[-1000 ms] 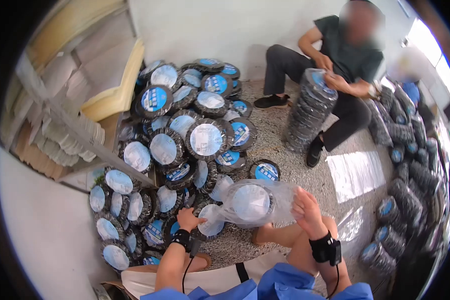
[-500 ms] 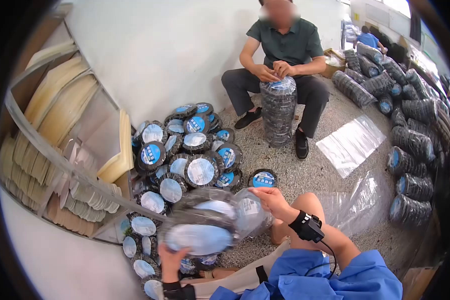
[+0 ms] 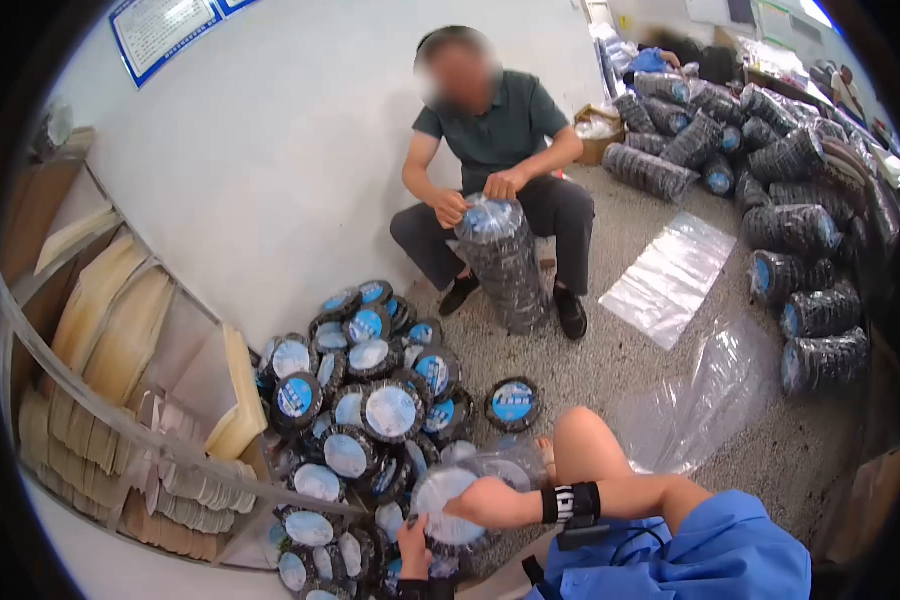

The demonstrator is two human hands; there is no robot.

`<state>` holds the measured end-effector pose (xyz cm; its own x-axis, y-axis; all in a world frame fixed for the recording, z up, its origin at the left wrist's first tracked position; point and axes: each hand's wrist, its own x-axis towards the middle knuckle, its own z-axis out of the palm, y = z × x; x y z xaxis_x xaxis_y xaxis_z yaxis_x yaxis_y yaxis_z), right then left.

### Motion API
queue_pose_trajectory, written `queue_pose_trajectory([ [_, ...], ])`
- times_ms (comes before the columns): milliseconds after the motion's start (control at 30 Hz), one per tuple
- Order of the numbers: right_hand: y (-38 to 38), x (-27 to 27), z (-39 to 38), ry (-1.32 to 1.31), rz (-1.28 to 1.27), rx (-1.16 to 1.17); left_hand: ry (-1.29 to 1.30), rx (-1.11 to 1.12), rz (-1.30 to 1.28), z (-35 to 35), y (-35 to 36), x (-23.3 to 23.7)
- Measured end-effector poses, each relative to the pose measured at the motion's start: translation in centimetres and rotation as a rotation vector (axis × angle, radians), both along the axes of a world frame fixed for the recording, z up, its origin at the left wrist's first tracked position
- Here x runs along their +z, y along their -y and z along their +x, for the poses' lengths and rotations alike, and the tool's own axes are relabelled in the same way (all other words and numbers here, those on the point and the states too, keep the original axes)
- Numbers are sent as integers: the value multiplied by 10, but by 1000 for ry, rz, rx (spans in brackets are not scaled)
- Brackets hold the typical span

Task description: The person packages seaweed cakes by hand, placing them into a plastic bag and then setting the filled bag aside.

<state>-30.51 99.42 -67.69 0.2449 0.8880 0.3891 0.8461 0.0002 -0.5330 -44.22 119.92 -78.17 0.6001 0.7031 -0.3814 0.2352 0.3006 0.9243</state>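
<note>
Low in front of me, a clear plastic bag [image 3: 505, 462] lies around round black rolls with pale labels. One labelled roll [image 3: 438, 492] faces me at the bag's near end. My right hand [image 3: 482, 502] is closed over that end, fingers curled against the roll and film; its fingertips are partly hidden. Beside the roll's left lower edge, my left hand [image 3: 413, 548] is closed with the thumb up, pinching at the bag's edge. How far the film covers the near roll is hard to see.
Loose labelled rolls [image 3: 390, 410] are heaped at left, beside a rack [image 3: 160, 400] of cream sheets. Opposite, a seated person [image 3: 490, 130] grips a bagged stack [image 3: 505, 270]. Flat plastic bags [image 3: 670, 280] lie on the floor; bagged stacks [image 3: 795, 230] pile up at right.
The rolls my left hand carried have come down to the right, into the bag's end. My right hand has moved down and left onto them. The person opposite has tilted the stack.
</note>
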Motion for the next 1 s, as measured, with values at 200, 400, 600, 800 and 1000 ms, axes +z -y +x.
queue_pose_trajectory([
  [200, 18, -5, -16, -574, 340, -173, -69, -182, -185, 12, 34, -67],
  [400, 27, 22, 59, -1533, 340, -331, -614, -698, 1347, 15, 17, 76],
  [600, 27, 29, 74, -1720, 467, -132, -174, -660, 987, -14, 67, 233],
  [800, 42, 2, 95, -1792, 444, -228, 636, -1474, 655, 3, 110, 221],
  [1000, 48, 7, 102, -1831, 377, -302, 41, -384, -92, 14, 0, 135],
])
